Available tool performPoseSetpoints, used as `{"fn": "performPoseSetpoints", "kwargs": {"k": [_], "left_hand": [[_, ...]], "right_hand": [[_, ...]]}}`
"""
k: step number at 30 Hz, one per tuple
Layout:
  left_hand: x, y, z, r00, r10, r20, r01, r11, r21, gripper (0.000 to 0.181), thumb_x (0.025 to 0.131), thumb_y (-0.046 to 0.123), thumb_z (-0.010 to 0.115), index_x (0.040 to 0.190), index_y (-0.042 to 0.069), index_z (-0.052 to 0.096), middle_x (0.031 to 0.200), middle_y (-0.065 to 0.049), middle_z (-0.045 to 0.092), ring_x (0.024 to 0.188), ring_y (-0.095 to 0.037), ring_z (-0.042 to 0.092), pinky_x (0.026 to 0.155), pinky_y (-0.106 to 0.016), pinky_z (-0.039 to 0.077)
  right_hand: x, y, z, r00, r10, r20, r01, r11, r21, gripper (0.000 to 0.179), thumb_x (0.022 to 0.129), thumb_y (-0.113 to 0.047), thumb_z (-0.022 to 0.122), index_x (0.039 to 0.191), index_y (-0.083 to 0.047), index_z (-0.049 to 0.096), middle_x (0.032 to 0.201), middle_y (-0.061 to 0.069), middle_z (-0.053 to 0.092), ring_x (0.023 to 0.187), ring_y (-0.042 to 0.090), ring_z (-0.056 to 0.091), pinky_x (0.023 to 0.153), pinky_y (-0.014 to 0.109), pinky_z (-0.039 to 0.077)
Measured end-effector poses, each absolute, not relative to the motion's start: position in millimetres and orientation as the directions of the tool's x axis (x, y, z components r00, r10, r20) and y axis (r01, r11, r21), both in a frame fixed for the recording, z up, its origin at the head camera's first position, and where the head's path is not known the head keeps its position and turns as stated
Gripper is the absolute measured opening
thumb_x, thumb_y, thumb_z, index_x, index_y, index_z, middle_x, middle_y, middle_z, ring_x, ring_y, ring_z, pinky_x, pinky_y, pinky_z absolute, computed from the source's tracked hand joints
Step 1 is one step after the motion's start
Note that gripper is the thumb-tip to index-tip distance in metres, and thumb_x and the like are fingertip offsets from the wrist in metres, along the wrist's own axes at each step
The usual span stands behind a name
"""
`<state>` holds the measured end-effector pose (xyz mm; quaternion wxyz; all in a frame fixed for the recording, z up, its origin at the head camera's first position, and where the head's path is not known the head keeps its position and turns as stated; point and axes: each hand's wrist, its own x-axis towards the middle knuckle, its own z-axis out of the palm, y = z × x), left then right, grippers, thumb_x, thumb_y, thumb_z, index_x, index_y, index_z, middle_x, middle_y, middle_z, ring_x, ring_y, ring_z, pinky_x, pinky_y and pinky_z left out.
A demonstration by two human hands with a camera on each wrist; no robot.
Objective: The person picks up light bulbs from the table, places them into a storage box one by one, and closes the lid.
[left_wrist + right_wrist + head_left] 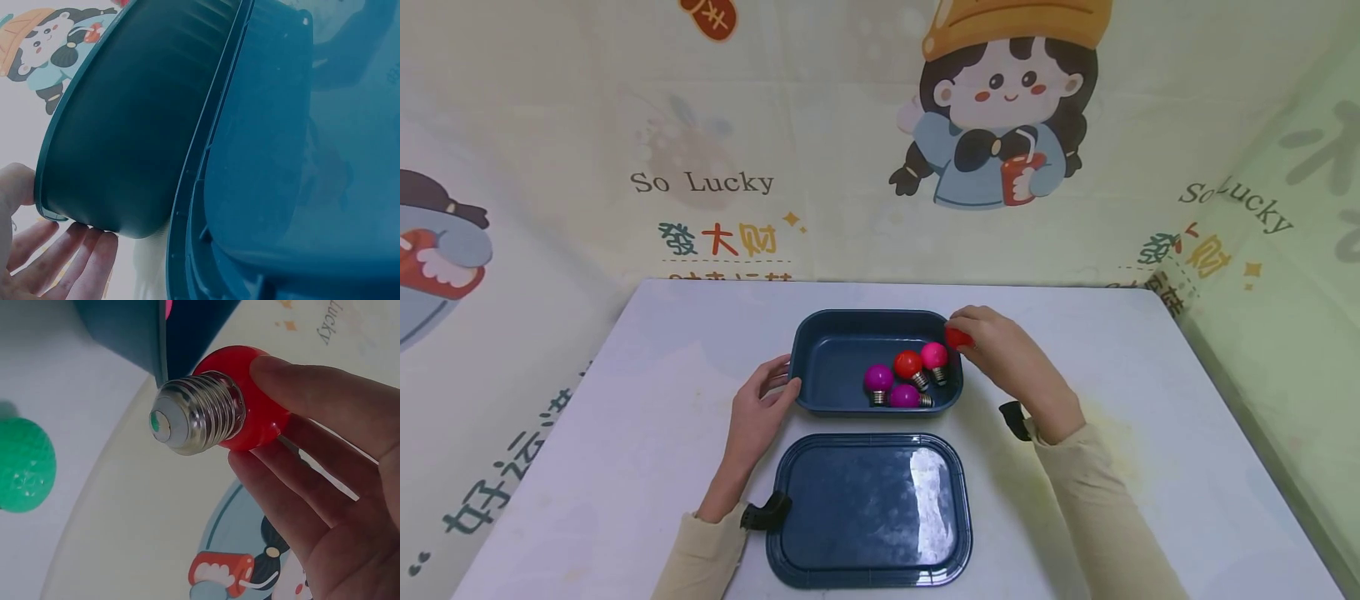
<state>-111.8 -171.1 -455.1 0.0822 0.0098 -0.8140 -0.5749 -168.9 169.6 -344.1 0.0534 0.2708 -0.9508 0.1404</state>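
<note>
My right hand (1000, 354) pinches a red light bulb (250, 406) by its globe, at the right end of a dark blue plastic box (831, 354). In the right wrist view its metal screw base points away from the palm, beside the box wall. Thumb and fingers of my left hand (763, 404) hold the box's left end, the thumb at the rim and the fingers against the outer wall. Inside the box lie a red bulb (907, 364), a pink bulb (934, 356), a purple bulb (878, 378) and another purple bulb (904, 396).
A dark blue lid (865, 517) lies flat on the white table (647, 400), nearer to me than the box. One green rounded object (25, 465) shows at the side of the right wrist view. Behind the table hangs a printed cloth (835, 167).
</note>
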Motion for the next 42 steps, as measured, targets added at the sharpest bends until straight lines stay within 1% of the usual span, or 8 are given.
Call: {"fn": "performPoseSetpoints", "kwargs": {"k": [5,10,19,26,35,42], "left_hand": [[-112,-171,-454,-0.986,-0.110,0.122,0.079,0.331,0.940,0.046,0.096,0.028,0.067,0.139,0.015,0.056,0.133,-0.010,0.060,0.118,-0.022,0.060,0.088,-0.009,0.048],[-111,-171,-453,-0.986,-0.107,0.128,0.087,0.328,0.941,0.046,0.096,0.027,0.067,0.139,0.015,0.056,0.133,-0.010,0.060,0.118,-0.022,0.060,0.087,-0.009,0.048],[-110,-171,-453,-0.986,-0.107,0.128,0.087,0.325,0.942,0.045,0.097,0.026,0.066,0.139,0.014,0.056,0.133,-0.011,0.061,0.118,-0.024,0.061,0.087,-0.009,0.048],[-111,-171,-455,-0.985,-0.114,0.127,0.080,0.348,0.934,0.045,0.098,0.026,0.065,0.139,0.013,0.056,0.133,-0.013,0.061,0.118,-0.026,0.061,0.087,-0.009,0.048],[-111,-171,-455,-0.986,-0.116,0.120,0.075,0.337,0.939,0.046,0.096,0.027,0.067,0.139,0.014,0.056,0.133,-0.012,0.060,0.118,-0.024,0.061,0.086,-0.008,0.047],[-112,-171,-454,-0.985,-0.123,0.117,0.069,0.340,0.938,0.046,0.096,0.029,0.068,0.138,0.015,0.057,0.132,-0.011,0.061,0.118,-0.023,0.061,0.086,-0.007,0.047]], "right_hand": [[-170,162,-344,-0.833,-0.520,0.188,-0.552,0.796,-0.249,0.036,0.082,-0.003,0.080,0.117,-0.003,0.071,0.120,0.013,0.066,0.113,0.029,0.062,0.093,0.041,0.055],[-172,153,-343,-0.827,-0.536,0.172,-0.563,0.789,-0.245,0.038,0.082,-0.003,0.079,0.119,-0.003,0.070,0.122,0.013,0.066,0.117,0.029,0.061,0.095,0.041,0.054],[-175,138,-340,-0.821,-0.558,0.123,-0.571,0.794,-0.208,0.040,0.082,-0.007,0.081,0.121,-0.004,0.070,0.122,0.012,0.067,0.117,0.029,0.061,0.094,0.040,0.055],[-178,128,-340,-0.818,-0.568,0.089,-0.572,0.789,-0.224,0.042,0.082,-0.007,0.081,0.122,-0.005,0.070,0.124,0.011,0.066,0.117,0.028,0.061,0.093,0.039,0.056],[-185,116,-340,-0.788,-0.614,0.034,-0.608,0.770,-0.194,0.040,0.084,-0.009,0.080,0.123,-0.006,0.069,0.126,0.011,0.066,0.119,0.027,0.060,0.097,0.038,0.053],[-191,109,-342,-0.772,-0.635,0.016,-0.627,0.758,-0.180,0.040,0.083,-0.011,0.080,0.122,-0.006,0.070,0.123,0.010,0.068,0.116,0.026,0.062,0.095,0.037,0.054]]}}
